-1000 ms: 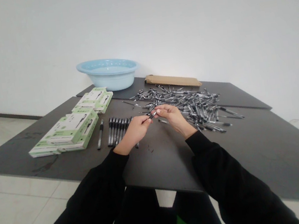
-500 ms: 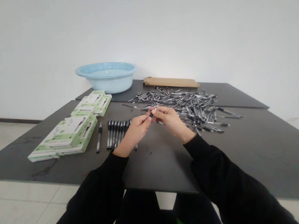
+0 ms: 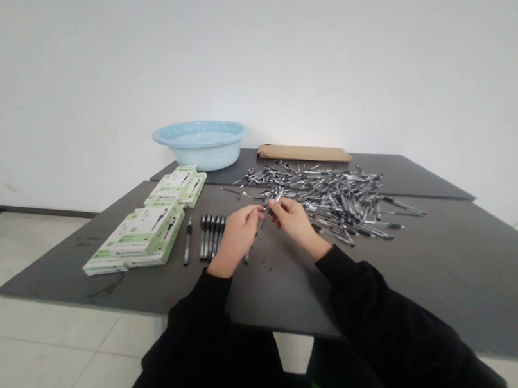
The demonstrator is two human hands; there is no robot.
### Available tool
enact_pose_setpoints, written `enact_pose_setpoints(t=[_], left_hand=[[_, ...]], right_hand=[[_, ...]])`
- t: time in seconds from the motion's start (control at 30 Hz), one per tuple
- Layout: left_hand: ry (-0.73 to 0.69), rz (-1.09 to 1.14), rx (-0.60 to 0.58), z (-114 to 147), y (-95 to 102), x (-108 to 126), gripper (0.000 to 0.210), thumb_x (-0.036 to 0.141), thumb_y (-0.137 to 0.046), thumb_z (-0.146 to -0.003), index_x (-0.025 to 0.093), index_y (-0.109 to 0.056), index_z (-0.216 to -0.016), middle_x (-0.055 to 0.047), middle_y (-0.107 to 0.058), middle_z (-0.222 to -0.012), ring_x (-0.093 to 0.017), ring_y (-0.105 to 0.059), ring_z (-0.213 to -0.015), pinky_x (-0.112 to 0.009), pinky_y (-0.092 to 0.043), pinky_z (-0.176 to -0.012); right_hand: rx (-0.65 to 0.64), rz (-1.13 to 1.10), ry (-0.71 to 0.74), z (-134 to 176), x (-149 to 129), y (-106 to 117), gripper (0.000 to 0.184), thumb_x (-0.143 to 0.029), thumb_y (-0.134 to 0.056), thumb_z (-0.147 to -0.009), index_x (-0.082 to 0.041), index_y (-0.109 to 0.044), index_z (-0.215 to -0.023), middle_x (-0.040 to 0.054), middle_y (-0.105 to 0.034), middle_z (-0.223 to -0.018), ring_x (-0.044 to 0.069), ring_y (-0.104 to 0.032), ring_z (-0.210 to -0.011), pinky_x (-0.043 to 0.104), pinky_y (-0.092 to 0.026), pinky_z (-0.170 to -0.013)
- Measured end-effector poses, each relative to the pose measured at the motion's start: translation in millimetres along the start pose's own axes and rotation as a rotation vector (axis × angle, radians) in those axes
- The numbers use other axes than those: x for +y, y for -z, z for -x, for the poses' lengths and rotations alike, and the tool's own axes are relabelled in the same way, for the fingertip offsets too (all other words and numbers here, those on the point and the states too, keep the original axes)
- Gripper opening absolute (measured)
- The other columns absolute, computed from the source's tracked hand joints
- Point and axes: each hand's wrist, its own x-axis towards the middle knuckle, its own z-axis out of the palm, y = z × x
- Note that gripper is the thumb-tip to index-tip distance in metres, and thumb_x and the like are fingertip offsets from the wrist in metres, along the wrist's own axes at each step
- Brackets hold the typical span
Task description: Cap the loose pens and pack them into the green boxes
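Observation:
In front of my chest, my right hand is closed in a pinch on a slim pen, its shiny end poking up past the fingertips. A thin dark stick slants down from the same fingers. My left hand is closed beside it, fingertips almost meeting the right ones; what it pinches is too small to make out. A row of capped black pens lies just left of my left hand, partly hidden by it. One more pen lies apart. Right of my hands spreads a big heap of loose pen parts.
Green-and-white pen boxes are stacked on the left of the dark table. A light blue basin stands at the back against the wall. A flat brown cardboard piece lies behind the heap.
My hands have drawn slightly apart, and a thin stick now shows between them. The view has swung a little, so everything on the table sits further right and lower.

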Motion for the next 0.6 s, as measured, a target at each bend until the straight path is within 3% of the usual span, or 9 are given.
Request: enact_pose_setpoints(t=[0.07,0.17,0.3,0.4,0.53,0.6], left_hand=[[0.021,-0.121,0.104,9,18.8,-6,0.033,0.026,-0.04,-0.09,0.017,-0.068,-0.107,-0.008,-0.074,-0.101,-0.022,-0.066,-0.098,-0.033,-0.048,-0.094],[0.012,-0.325,0.219,25,53.3,-27,0.037,0.021,-0.041,-0.087,0.014,-0.065,-0.115,-0.013,-0.07,-0.113,-0.025,-0.063,-0.109,-0.039,-0.045,-0.102],[0.037,-0.665,0.311,42,81.5,-59,0.047,0.021,-0.043,-0.087,0.008,-0.056,-0.13,-0.019,-0.066,-0.116,-0.032,-0.059,-0.115,-0.047,-0.044,-0.103],[0.024,-0.851,0.263,45,77.0,-69,0.051,0.024,-0.045,-0.09,0.005,-0.051,-0.136,-0.022,-0.06,-0.127,-0.035,-0.055,-0.121,-0.048,-0.044,-0.104],[0.095,-0.933,0.159,41,58.4,-75,0.055,0.032,-0.042,-0.095,0.004,-0.046,-0.143,-0.024,-0.053,-0.139,-0.035,-0.049,-0.13,-0.048,-0.046,-0.103],[0.116,-0.967,0.09,40,51.7,-77,0.053,0.033,-0.04,-0.096,0.005,-0.049,-0.14,-0.023,-0.053,-0.14,-0.035,-0.049,-0.132,-0.048,-0.045,-0.104]], right_hand=[[-0.039,0.045,-0.097,1,4,-1,0.044,-0.059,-0.062,-0.082,-0.023,-0.051,-0.06,-0.0021,-0.056,-0.05,0.011,-0.046,-0.04,0.025,-0.036,-0.04],[-0.2,0.184,-0.267,4,10,-8,0.042,-0.047,-0.062,-0.085,-0.023,-0.048,-0.054,-0.0011,-0.055,-0.041,0.011,-0.046,-0.033,0.023,-0.035,-0.034],[-0.272,0.294,-0.316,5,13,-26,0.037,-0.026,-0.062,-0.083,-0.022,-0.046,-0.05,-0.0026,-0.05,-0.032,0.009,-0.044,-0.027,0.019,-0.032,-0.03],[-0.262,0.347,-0.326,2,13,-37,0.025,-0.015,-0.061,-0.08,-0.021,-0.05,-0.059,-0.0051,-0.049,-0.033,0.01,-0.047,-0.026,0.018,-0.032,-0.03],[-0.24,0.405,-0.336,-5,16,-46,0.004,-0.014,-0.058,-0.084,-0.017,-0.059,-0.081,-0.005,-0.055,-0.041,0.012,-0.054,-0.032,0.018,-0.039,-0.034],[-0.234,0.429,-0.338,-9,18,-49,0.011,-0.016,-0.055,-0.087,-0.014,-0.062,-0.096,-0.0039,-0.058,-0.047,0.013,-0.057,-0.036,0.019,-0.042,-0.037]])
